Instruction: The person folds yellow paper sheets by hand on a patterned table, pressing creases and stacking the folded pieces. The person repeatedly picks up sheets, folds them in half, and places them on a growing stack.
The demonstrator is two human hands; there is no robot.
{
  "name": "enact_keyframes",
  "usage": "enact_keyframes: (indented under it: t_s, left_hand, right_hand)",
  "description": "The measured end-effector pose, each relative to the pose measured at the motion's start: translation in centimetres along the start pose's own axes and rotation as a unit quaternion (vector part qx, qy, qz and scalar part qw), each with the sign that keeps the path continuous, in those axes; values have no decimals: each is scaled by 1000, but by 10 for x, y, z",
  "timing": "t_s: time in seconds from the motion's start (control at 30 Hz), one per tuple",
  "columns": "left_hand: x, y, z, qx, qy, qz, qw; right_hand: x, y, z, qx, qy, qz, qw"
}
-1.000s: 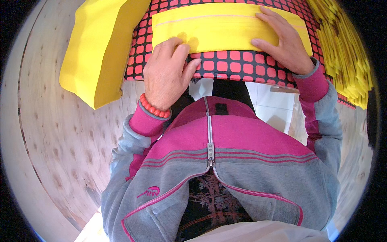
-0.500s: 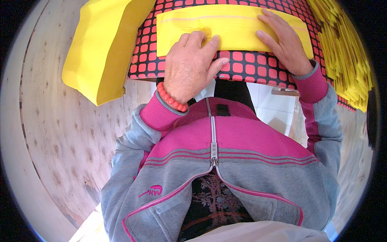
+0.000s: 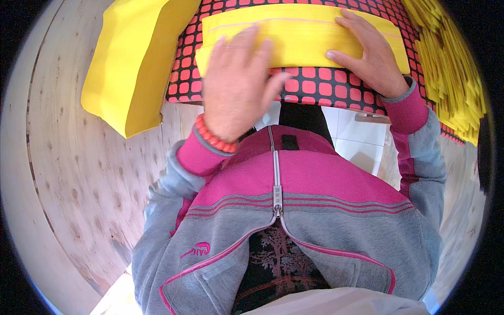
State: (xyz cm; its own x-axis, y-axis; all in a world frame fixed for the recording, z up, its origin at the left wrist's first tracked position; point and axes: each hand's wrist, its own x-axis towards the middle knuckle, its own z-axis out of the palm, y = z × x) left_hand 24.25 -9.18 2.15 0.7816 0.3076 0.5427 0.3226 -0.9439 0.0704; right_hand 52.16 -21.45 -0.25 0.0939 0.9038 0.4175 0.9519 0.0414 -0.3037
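Resting the right hand [image 3: 374,60] on the right part of the flat yellow strip [image 3: 304,46]; thumb and fingers well apart, grip pinching nothing. Blurred over the strip's left part, left hand [image 3: 235,86] with fingers spread, grip seemingly empty; cannot tell whether touching. Likely trouble: a crease or skew at the left end, from an uneven left-hand sweep or too light a right-hand press. Beneath, desk [image 3: 325,90] patterned in red squares on black. To the left, thick yellow stack [image 3: 128,58]; to the right, ragged yellow pile [image 3: 454,84]. Below, white floor tiles [image 3: 362,132]; far left, pale spotted boarding [image 3: 89,178].
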Motion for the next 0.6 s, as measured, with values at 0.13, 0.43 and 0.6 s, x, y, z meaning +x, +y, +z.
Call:
enact_keyframes:
  t_s: [0.13,0.43,0.6]
  left_hand:
    - [8,20,29,-68,-95,49,992]
    - [-1,-2,22,-30,-100,-4,995]
    - [29,23,37,-127,-77,23,989]
  right_hand:
    - [2,-2,3,-23,9,8,1000]
    - [0,4,7,-28,47,-24,998]
    - [0,8,9,-16,53,-28,998]
